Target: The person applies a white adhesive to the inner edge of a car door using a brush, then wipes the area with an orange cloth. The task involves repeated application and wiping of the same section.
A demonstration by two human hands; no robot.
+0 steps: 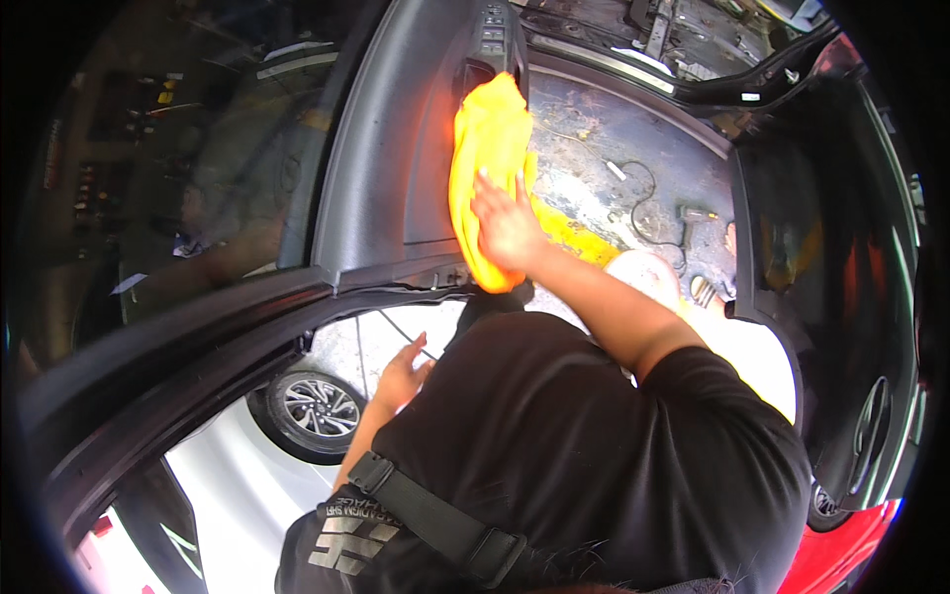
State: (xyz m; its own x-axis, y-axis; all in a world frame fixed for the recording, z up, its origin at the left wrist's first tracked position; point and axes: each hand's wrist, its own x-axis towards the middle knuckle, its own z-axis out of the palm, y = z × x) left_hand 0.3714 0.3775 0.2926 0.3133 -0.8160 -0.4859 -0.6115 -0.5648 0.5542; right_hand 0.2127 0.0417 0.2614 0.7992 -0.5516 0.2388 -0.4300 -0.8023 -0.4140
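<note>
A bright orange-yellow cloth [492, 129] lies bunched lengthwise along the armrest of a black car door panel [381, 168]. My right hand [507, 223] rests on the cloth's near half with fingers spread and laid flat, pressing it to the panel. Beyond the cloth's far end, window switches [492, 35] show on the armrest. Lower down and to the left, my left hand [401, 376] hangs beside my body below the door's edge. Its fingers are apart and hold nothing.
The door's window frame [178, 371] sweeps across the left. On the worn floor to the right lie a corded tool [698, 213], its dark cable and a yellow patch [579, 241]. Another dark door [821, 247] stands at the right. A silver car's wheel [320, 411] is at lower left.
</note>
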